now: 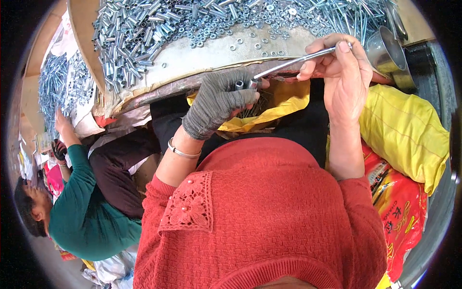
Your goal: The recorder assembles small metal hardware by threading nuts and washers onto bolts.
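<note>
My left hand [211,103], in a grey fingerless knit glove, is closed around short metal sleeves, at least two of which poke out by the thumb; one metal sleeve [239,85] shows its open end. With bare fingers pinched, my right hand [350,77] holds a long thin metal bolt [294,61] slantwise. The bolt's lower left end meets the sleeve nearest my left fingertips; whether it is inside cannot be made out. Both hands are just in front of the worktable's near edge, above a yellow bag [288,107] lying open at my lap.
On the worktable [187,60] lie heaped metal sleeves [130,33], loose nuts [207,36] and long bolts [346,14]. A metal cup [385,50] stands at the right end, above a yellow sack [404,130] and a red bag [399,216]. Left, a co-worker in green [91,216] reaches into another pile.
</note>
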### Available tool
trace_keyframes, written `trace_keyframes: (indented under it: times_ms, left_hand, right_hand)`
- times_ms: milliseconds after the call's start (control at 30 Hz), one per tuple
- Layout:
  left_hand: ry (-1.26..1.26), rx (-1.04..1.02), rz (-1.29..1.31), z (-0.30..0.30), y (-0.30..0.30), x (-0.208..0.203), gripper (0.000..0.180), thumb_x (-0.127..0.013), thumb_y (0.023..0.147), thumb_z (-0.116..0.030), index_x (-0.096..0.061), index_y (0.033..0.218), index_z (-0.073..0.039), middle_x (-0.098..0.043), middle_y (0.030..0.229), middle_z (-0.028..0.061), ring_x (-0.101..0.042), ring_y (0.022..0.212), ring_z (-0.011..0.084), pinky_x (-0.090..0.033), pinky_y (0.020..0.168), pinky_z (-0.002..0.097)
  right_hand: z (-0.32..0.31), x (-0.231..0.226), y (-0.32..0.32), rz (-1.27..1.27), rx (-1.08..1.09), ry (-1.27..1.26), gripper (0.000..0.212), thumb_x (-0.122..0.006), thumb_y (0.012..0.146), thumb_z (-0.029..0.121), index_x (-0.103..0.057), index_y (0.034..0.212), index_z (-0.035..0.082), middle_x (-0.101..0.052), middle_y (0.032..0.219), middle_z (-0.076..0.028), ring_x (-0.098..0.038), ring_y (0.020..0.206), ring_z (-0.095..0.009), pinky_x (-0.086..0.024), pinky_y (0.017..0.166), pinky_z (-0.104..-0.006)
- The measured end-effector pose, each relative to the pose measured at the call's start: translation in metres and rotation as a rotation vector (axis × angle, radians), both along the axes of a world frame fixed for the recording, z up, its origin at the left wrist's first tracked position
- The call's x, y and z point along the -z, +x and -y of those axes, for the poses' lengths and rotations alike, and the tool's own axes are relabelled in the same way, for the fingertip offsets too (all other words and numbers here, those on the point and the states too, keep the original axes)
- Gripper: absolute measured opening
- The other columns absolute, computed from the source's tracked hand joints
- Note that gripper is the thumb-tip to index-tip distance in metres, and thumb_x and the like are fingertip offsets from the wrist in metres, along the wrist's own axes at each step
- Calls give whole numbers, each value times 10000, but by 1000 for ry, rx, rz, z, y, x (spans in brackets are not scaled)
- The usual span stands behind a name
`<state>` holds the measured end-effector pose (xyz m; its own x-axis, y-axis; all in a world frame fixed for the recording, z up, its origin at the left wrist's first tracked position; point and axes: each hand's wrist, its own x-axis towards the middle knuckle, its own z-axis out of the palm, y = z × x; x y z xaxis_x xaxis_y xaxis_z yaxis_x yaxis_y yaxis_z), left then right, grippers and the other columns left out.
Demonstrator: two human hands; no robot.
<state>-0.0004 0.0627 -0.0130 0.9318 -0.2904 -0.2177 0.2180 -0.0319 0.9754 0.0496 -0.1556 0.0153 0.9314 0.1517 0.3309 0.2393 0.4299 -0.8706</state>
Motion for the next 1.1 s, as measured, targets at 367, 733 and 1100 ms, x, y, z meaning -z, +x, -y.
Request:
trace_keyframes:
  times_ms: [367,733,1100]
  left_hand:
    - [-584,-251,58,-7,5,-4,354,-623,826,-196,-564,1131,-27,-579,759,43,-470,539,65,-347,439,176]
    - [-377,-289,-226,14,-2,15,278,-607,859,-347,-536,922,-85,-481,569,12,-377,388,79,-290,363,205]
    - [-294,-39,-222,17,-12,14,248,-667,809,-266,-551,847,-51,-553,587,67,-403,381,69,-277,341,197]
  right_hand:
    - [-5,44,-12,-383,-209,-112,328,-453,965,267,-559,979,-43,-643,817,-167,-648,623,-218,-550,551,-313]
    - [-38,39,-4,-106,-540,-526,271,-665,847,308,-664,781,45,-616,637,9,-469,549,-49,-386,503,-252]
    - [53,58,81,247,371,-1672,255,-485,895,199,-620,1087,100,-640,801,-200,-636,802,-340,-471,713,-421]
